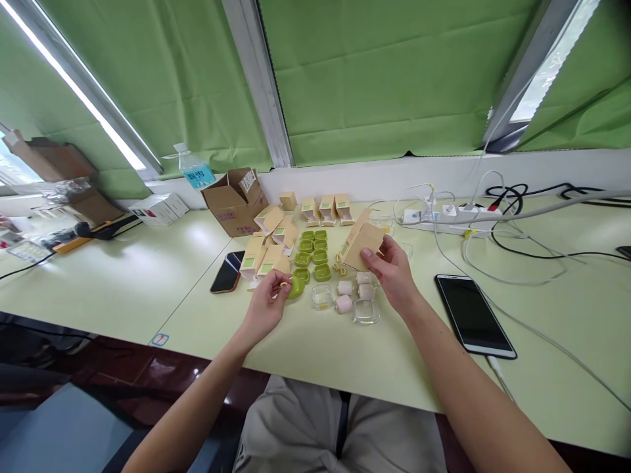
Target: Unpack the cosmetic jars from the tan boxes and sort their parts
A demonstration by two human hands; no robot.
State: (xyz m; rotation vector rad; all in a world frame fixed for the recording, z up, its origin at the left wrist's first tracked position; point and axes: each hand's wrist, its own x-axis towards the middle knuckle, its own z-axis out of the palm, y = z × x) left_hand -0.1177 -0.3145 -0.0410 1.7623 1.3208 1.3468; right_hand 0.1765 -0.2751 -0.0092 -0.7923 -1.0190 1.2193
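Note:
My left hand (269, 303) pinches a pale loop attached to a rounded green case (296, 288). In my right hand (392, 272) is a small beige carton (363, 244), tilted, with a flap raised at its top. Between the hands, several open green cases (320, 256) stand in two columns. Small yellowish pieces (339, 266) lie beside them, under the carton. Nearer to me are several small pale pink pieces (344, 304) and clear plastic containers (322, 297). Other beige cartons (254, 255) are heaped to the left of the green cases.
Three cartons (327, 209) stand at the back, near a brown cardboard box (235, 203) and a bottle (196, 171). One phone (227, 272) lies left, another phone (474, 315) right with a cable. A power strip (451, 217) and tangled cables occupy the right back.

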